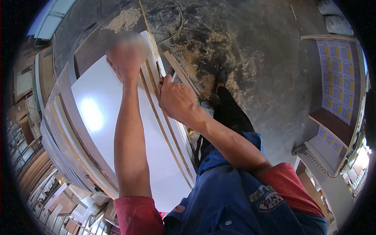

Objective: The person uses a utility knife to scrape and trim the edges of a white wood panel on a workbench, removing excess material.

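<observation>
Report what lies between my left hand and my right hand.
In the head view, two narrow brown bands run lengthwise along the white panel, passing between your left hand and right hand. Whether they are grooves or edges is unclear.

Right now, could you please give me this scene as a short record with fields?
Left hand: at the upper end of the glossy white panel, partly blurred
Right hand: closed around a small red item, mostly hidden
Floor: dark, with scattered sawdust
Far right: purple-and-yellow printed sheet; coiled cord below
</observation>
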A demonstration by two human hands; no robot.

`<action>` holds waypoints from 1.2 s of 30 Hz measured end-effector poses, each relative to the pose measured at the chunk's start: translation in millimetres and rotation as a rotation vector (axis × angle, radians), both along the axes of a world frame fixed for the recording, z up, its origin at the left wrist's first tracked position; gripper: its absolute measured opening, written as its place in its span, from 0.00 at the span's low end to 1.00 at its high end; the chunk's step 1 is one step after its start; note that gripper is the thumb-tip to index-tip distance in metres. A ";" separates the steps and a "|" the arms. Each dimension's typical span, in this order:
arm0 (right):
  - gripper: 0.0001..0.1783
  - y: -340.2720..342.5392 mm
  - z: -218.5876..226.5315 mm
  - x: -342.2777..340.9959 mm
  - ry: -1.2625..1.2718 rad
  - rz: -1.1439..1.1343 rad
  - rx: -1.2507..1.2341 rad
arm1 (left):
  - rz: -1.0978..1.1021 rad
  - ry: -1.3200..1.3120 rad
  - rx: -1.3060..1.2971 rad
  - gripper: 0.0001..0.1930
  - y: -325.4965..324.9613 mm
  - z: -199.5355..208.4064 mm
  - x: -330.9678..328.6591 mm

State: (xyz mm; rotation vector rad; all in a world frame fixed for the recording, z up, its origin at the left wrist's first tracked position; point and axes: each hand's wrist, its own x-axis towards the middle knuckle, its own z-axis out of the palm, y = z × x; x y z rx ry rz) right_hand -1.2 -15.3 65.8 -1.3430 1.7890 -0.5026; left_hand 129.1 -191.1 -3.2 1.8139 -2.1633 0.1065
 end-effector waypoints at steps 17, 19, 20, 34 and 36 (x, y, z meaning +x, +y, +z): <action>0.20 24.0 -64.2 -22.0 -0.331 -0.324 0.022 | -0.018 0.053 -0.003 0.26 0.5 -2.1 -0.6; 0.20 35.9 -75.3 -10.4 0.139 -0.083 -0.335 | -0.021 0.044 -0.013 0.26 0.8 -1.1 0.2; 0.20 35.5 -62.7 -5.1 0.135 -0.077 -0.331 | -0.022 0.045 -0.029 0.26 -0.3 -3.2 1.7; 0.16 17.1 4.5 13.2 -0.020 0.033 0.101 | -0.027 0.078 -0.048 0.25 -2.6 -6.7 3.1; 0.19 19.2 -5.8 15.4 0.009 0.020 0.048 | -0.021 0.073 -0.051 0.25 -1.7 -6.8 3.1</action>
